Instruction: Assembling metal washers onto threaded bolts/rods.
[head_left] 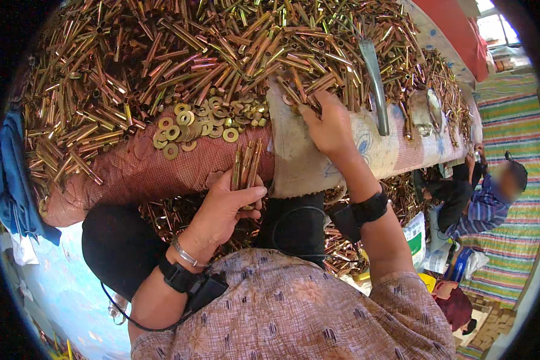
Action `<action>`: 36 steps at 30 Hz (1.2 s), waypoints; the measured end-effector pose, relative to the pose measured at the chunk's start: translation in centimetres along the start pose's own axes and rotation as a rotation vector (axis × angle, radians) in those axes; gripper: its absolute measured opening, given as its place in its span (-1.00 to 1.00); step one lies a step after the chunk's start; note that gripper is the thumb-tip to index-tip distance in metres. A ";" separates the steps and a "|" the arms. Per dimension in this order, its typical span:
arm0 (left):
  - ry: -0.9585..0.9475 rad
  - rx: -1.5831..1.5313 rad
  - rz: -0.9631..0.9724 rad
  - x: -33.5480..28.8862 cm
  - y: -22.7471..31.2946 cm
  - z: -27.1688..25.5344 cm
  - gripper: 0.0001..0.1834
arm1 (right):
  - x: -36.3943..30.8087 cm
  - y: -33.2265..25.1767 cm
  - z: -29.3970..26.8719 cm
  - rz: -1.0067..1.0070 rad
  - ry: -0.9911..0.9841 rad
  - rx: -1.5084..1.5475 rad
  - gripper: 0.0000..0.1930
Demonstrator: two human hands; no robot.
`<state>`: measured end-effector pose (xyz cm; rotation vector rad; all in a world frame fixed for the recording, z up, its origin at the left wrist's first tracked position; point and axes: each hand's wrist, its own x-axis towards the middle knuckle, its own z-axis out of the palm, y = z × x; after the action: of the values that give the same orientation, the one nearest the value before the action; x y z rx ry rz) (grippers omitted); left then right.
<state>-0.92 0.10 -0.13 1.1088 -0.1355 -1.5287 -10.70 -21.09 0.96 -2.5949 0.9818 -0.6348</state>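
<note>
**Sorting brass tubes from the heap**

Left hand (225, 207), centre frame, is gripping a small bundle of brass tubes (246, 163) upright, thumb closed across them. Right hand (327, 126), just right of centre, is pinching a couple of tubes w/ fingers narrowed at the heap's edge, on a pale cloth (297, 162). The big heap of tubes (132, 54) is filling the upper left and top; brass washers (189, 123) are sitting just below it, upper centre. A grey metal tool (375, 78) is lying upper right.

Risk, imo: bundle is loosely fanned, so adding more could let tubes slip down toward the lap. Pulling from the slope could also start pieces sliding into the washers.
</note>
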 end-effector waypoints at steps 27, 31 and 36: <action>0.035 -0.096 0.020 -0.2 0.8 0.0 -0.80 | 3.6 -0.7 1.1 -0.044 0.091 0.037 -0.73; 0.032 -0.086 0.004 -0.1 0.7 -0.2 -0.80 | 5.4 -0.8 0.6 -0.041 0.031 -0.202 -0.73; 0.024 -0.057 -0.002 -0.1 0.6 -0.4 -0.74 | 6.7 -1.0 1.2 -0.120 -0.067 -0.553 -0.79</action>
<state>-0.22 0.19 0.16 1.0822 -0.0737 -1.5118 -5.08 -24.78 2.29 -3.1481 1.1117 -0.3288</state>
